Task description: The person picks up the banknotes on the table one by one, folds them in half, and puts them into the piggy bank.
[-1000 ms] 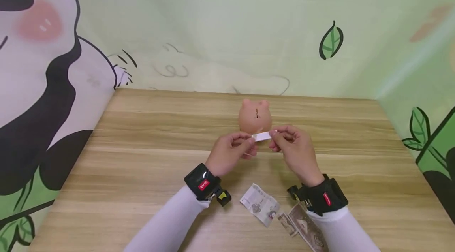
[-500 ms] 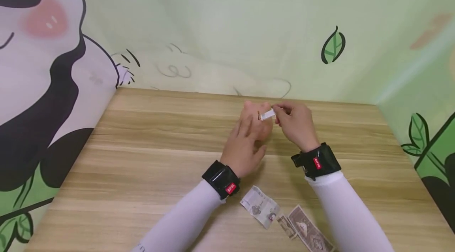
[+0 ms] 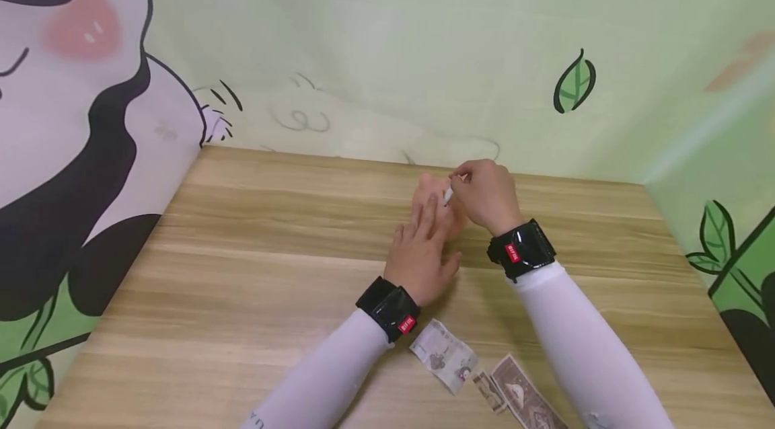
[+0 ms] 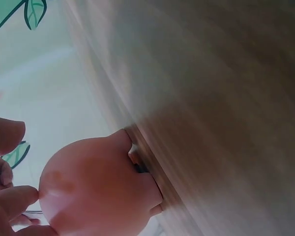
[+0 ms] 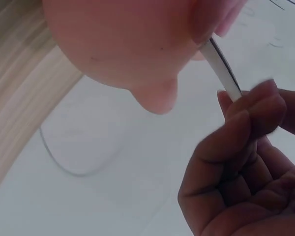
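A pink piggy bank [image 3: 426,188] stands on the table, its far top showing past the hands in the head view. My left hand [image 3: 418,261] rests on its near side with fingers stretched out. In the right wrist view, my right hand [image 5: 246,162] pinches a thin, folded white banknote [image 5: 221,69] between thumb and fingers. The near end of that note meets the top of the bank [image 5: 118,44], where the slot is; how deep it sits is hidden by fingertips. In the left wrist view, the bank's rounded body [image 4: 98,187] and stubby feet show.
A pale banknote [image 3: 445,355] lies on the wooden table [image 3: 272,294] nearer the person. Beside it are a small brown note [image 3: 489,392] and a larger brown note [image 3: 527,395]. Behind the bank rises a pale green printed wall [image 3: 363,46].
My left hand has let go of the folded banknote and moved onto the piggy bank. The right hand has carried the note up to the slot and turned it more upright.
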The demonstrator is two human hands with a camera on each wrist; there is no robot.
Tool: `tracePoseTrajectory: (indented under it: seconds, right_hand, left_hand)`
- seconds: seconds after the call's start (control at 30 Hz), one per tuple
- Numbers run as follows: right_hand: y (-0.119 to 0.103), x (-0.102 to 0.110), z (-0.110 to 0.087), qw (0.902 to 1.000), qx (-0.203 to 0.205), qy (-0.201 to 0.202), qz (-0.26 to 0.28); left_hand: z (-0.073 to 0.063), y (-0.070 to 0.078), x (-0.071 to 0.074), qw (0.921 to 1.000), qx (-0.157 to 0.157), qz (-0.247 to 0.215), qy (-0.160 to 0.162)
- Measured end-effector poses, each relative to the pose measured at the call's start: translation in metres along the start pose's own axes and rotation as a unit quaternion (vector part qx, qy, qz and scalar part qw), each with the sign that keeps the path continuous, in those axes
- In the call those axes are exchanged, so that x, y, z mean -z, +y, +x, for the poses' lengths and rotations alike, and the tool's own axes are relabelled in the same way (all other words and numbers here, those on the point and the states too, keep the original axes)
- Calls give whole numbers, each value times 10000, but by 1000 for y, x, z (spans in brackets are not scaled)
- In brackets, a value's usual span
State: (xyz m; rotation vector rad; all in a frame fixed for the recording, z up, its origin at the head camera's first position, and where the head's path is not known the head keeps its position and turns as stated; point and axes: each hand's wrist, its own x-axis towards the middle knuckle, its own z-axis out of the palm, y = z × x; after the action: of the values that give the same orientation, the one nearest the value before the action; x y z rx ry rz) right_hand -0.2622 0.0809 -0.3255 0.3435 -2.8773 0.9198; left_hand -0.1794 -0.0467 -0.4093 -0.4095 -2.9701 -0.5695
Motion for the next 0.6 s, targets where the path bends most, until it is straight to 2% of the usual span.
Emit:
tracePoseTrajectory:
  seconds: [0.2, 0.4, 0.6]
  right_hand:
    - [2, -1, 0, 9989, -134, -452, 0]
    - [4, 12, -6, 9928, 76, -1161, 283]
    - [-4, 21, -10, 9929, 135, -1182, 91]
  left_hand:
    - [2, 4, -4, 9997, -101, 200, 27]
    - [1, 2, -5, 9997, -140, 171, 54]
    - [1, 0, -5, 9998, -150, 95, 59]
